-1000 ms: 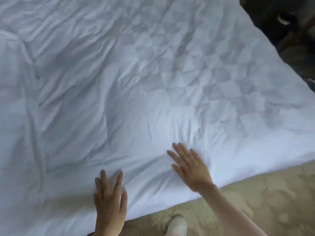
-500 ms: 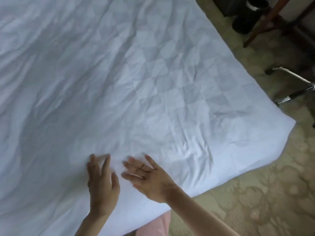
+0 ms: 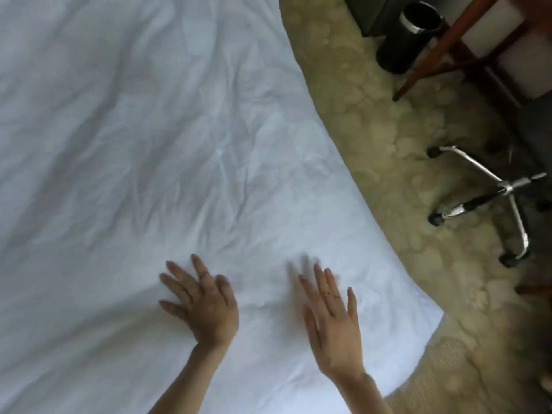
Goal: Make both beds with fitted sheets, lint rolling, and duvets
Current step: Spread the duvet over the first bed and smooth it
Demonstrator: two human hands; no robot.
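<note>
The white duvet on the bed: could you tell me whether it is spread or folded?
Spread out: the white wrinkled duvet lies flat right to its near corner, with the left hand resting on it.

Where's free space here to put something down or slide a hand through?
Free: white bedding beyond the left hand and right hand, out to its right edge; the gap between the hands; the carpet strip between bed edge and black bin. Crowded: far right, among bin, wooden legs and chair base.
</note>
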